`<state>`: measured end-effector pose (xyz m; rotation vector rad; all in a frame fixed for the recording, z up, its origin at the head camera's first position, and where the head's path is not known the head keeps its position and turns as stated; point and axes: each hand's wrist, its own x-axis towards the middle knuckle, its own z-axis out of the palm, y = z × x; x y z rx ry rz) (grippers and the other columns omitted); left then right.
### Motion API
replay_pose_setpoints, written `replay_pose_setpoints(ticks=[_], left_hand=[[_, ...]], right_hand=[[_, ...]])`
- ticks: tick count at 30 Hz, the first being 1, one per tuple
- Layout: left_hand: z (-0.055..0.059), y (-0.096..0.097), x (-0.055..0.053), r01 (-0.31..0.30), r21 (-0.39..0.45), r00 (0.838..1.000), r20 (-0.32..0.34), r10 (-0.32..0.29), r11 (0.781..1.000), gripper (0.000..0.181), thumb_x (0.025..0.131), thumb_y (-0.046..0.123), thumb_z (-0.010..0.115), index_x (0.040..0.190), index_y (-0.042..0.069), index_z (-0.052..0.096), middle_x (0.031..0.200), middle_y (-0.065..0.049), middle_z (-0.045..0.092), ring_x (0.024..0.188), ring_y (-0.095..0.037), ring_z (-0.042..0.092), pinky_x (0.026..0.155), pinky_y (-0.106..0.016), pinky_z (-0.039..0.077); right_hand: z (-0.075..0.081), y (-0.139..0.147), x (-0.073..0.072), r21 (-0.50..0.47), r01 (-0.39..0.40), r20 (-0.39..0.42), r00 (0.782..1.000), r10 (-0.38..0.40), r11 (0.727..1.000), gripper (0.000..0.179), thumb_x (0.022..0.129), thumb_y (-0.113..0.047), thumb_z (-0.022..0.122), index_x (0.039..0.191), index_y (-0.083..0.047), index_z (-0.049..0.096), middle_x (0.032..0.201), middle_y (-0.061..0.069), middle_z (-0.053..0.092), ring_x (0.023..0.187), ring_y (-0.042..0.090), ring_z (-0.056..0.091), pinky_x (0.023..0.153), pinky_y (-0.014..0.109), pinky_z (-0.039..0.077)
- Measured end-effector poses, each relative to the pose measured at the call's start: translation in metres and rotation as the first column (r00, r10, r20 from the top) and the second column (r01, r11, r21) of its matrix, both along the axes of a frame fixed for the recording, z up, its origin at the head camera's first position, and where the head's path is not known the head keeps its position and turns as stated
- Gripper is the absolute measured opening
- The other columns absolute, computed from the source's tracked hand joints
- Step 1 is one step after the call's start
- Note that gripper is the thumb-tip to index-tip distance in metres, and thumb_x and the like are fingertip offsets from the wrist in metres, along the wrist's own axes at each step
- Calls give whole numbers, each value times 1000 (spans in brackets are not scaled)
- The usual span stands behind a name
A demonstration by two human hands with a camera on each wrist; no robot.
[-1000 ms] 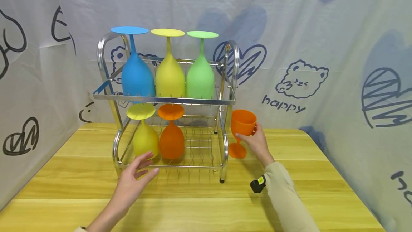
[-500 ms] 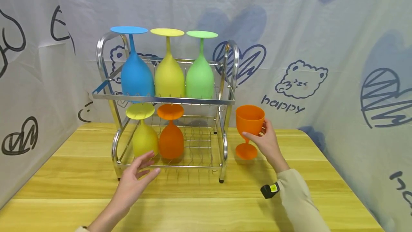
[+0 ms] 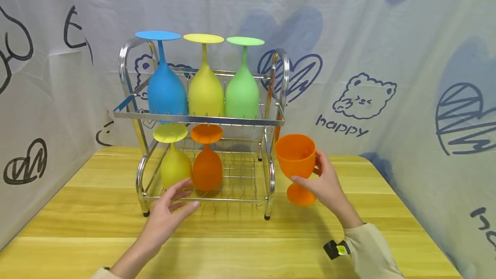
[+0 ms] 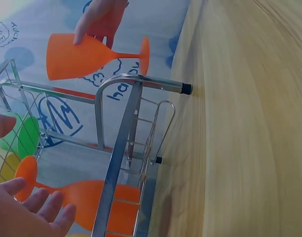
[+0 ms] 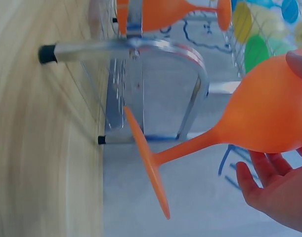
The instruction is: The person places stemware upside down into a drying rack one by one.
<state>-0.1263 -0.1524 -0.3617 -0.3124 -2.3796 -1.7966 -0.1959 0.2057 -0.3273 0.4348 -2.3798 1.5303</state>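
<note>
My right hand grips the bowl of an orange goblet to the right of a two-tier metal rack. The goblet leans a little, with its mouth up. In the right wrist view its round foot is clear of the tabletop. My left hand hovers before the rack's lower tier, fingers loosely bent and holding nothing. Behind it, upside down on that tier, stand a yellow goblet and a second orange goblet.
The upper tier bears a blue goblet, a yellow goblet and a green goblet, all inverted. Rack and hands are over a wooden table. A printed cloth hangs behind and at the sides.
The orange goblet in my right hand has moved away from the rack, then closer to me, and now tilts more. My left hand has shifted slightly right. The racked goblets stay put.
</note>
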Motion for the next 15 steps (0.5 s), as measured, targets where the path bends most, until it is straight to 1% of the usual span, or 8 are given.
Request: replay_pose_setpoints(ticks=[6,12,15], left_hand=[[3,8,-2,62,8,998,7,-62,998,69,87,17,71,146,3,36,144,-20,42,127,-35,44,104,-51,38],[5,17,-2,108,26,993,42,-109,994,76,84,16,75,148,9,34,147,-17,39,129,-37,42,106,-54,35],[6,21,-2,125,24,991,40,-125,992,79,82,16,77,148,11,34,148,-16,38,129,-37,41,106,-53,36]], right_hand=[[0,-14,17,69,-51,-15,999,52,996,81,74,-10,83,141,-4,39,126,14,54,112,29,51,97,54,41],[-2,-29,26,134,-122,-82,988,134,983,82,71,-10,86,140,-6,43,124,8,55,110,24,51,95,51,44],[-3,-34,29,167,-144,-95,982,161,975,83,69,-11,88,140,-7,44,125,7,54,111,23,51,93,50,46]])
